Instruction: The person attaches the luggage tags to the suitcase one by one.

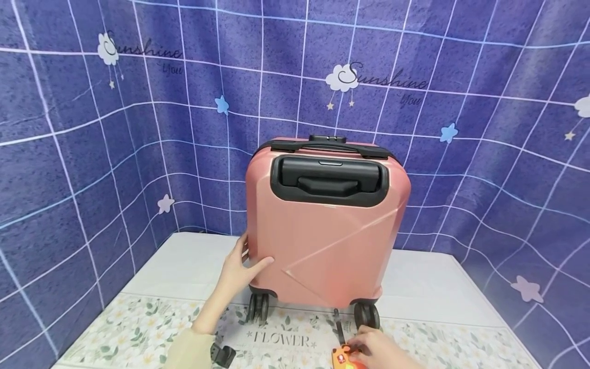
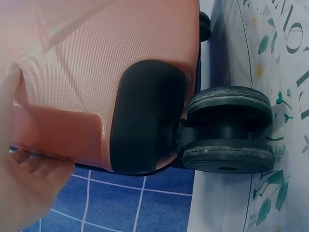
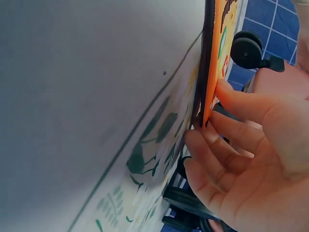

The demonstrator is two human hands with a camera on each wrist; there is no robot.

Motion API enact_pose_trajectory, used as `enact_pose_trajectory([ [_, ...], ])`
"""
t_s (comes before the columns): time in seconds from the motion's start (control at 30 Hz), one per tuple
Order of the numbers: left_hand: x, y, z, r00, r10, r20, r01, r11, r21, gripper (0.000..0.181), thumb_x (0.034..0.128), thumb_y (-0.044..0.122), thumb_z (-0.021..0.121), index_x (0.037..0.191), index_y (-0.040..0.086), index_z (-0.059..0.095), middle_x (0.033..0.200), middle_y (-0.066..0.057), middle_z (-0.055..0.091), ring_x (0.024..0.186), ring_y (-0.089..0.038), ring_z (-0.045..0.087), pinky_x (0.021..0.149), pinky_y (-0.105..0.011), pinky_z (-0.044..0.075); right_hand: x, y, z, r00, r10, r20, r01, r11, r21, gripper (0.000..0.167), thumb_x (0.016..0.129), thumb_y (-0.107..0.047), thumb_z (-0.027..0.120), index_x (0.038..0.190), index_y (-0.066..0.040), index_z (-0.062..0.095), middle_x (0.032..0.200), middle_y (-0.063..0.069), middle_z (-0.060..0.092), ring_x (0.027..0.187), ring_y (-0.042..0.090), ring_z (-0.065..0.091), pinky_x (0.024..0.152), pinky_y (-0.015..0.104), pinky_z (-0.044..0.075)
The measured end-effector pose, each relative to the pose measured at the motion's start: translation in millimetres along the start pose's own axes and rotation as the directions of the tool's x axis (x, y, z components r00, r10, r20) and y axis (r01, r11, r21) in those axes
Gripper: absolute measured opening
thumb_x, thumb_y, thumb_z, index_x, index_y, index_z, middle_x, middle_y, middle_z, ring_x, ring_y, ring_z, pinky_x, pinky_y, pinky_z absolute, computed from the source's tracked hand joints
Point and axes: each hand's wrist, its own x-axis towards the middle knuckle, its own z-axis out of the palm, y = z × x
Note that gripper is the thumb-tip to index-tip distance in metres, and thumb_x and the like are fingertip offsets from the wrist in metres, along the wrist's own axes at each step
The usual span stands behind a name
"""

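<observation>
A pink hard-shell suitcase (image 1: 322,241) stands upright on its black wheels, its black handle recessed at the top. My left hand (image 1: 237,269) holds its lower left side, the thumb on the front face and the fingers around the edge; the left wrist view shows this hand (image 2: 29,169) near a double wheel (image 2: 227,130). At the front edge, my right hand (image 1: 378,348) pinches a flat orange tag (image 1: 341,357) with a black strap (image 1: 340,330). In the right wrist view the thumb and fingers of that hand (image 3: 246,145) grip the edge of the tag (image 3: 217,63).
The suitcase is on a white surface (image 1: 198,261) with a floral cloth (image 1: 147,328) lettered "FLOWER" along the front. Behind and at both sides hangs a blue gridded curtain (image 1: 221,164) with stars and clouds. A black device is strapped at the left wrist.
</observation>
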Motion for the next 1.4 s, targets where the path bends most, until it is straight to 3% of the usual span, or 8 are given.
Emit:
enact_pose_trajectory([
  [0.3,0.0,2.8,-0.6,1.0,-0.017,0.004,0.018,1.0,-0.005,0.091,0.0764,0.033,0.077,0.148,0.014,0.025,0.144,-0.014,0.041,0.132,-0.029,0.042,0.106,-0.039,0.04,1.3,-1.1,-0.7,0.997,0.072,0.007,-0.073,0.996,0.057,0.014,0.084,-0.028,0.068,0.089,-0.016,0.07,0.078,-0.016,0.049,0.068,-0.004,0.045,0.061,0.024,0.045],
  [0.53,-1.6,-0.2,-0.1,1.0,-0.001,-0.009,0.001,1.0,-0.003,0.09,0.0759,0.032,0.078,0.147,0.012,0.027,0.143,-0.015,0.043,0.13,-0.03,0.044,0.105,-0.04,0.04,1.7,-0.3,0.8,0.992,0.121,0.019,-0.122,0.987,0.106,0.012,0.084,-0.023,0.069,0.091,-0.014,0.064,0.084,-0.01,0.06,0.074,0.003,0.056,0.065,0.028,0.048],
  [0.73,-1.2,-0.3,-0.1,1.0,-0.003,-0.009,0.003,1.0,-0.001,0.089,0.076,0.033,0.078,0.147,0.012,0.027,0.143,-0.015,0.042,0.131,-0.03,0.043,0.105,-0.04,0.04,1.0,-1.0,1.5,0.993,0.117,0.021,-0.118,0.982,0.146,0.013,0.083,-0.019,0.068,0.093,-0.011,0.068,0.083,-0.01,0.058,0.073,0.002,0.053,0.065,0.027,0.047],
  [0.93,-0.6,0.7,0.0,1.0,-0.002,-0.008,0.002,1.0,0.007,0.09,0.0761,0.033,0.078,0.147,0.012,0.027,0.144,-0.015,0.041,0.132,-0.03,0.042,0.105,-0.04,0.04,0.0,-1.5,-1.3,0.985,0.166,0.049,-0.173,0.944,0.282,0.014,0.085,-0.02,0.067,0.093,-0.01,0.066,0.087,-0.005,0.063,0.076,0.008,0.059,0.066,0.029,0.049],
  [1.03,-1.0,0.8,-0.3,1.0,-0.002,-0.007,0.003,1.0,0.01,0.09,0.0763,0.033,0.077,0.147,0.012,0.026,0.145,-0.015,0.04,0.132,-0.03,0.042,0.105,-0.039,0.04,-1.3,-0.1,-2.4,0.988,0.148,0.042,-0.154,0.926,0.344,0.016,0.085,-0.019,0.067,0.095,-0.007,0.064,0.086,0.0,0.065,0.075,0.008,0.06,0.064,0.028,0.049],
  [1.23,-1.4,2.2,-0.8,1.0,-0.006,-0.003,0.007,1.0,0.01,0.09,0.0767,0.034,0.077,0.147,0.012,0.025,0.145,-0.015,0.039,0.132,-0.03,0.041,0.105,-0.039,0.039,-3.3,1.8,-4.6,0.996,0.087,0.009,-0.084,0.929,0.36,0.022,0.085,-0.02,0.067,0.097,-0.002,0.063,0.087,0.003,0.066,0.075,0.005,0.06,0.063,0.026,0.05],
  [1.4,-1.3,1.7,-0.1,1.0,0.003,-0.003,-0.003,1.0,0.011,0.09,0.0769,0.033,0.077,0.147,0.012,0.025,0.145,-0.015,0.04,0.132,-0.029,0.042,0.105,-0.039,0.04,-4.8,-0.4,-7.4,0.992,0.124,0.009,-0.118,0.92,0.374,0.025,0.084,-0.025,0.067,0.095,-0.004,0.065,0.085,0.003,0.067,0.075,0.008,0.06,0.064,0.028,0.049],
])
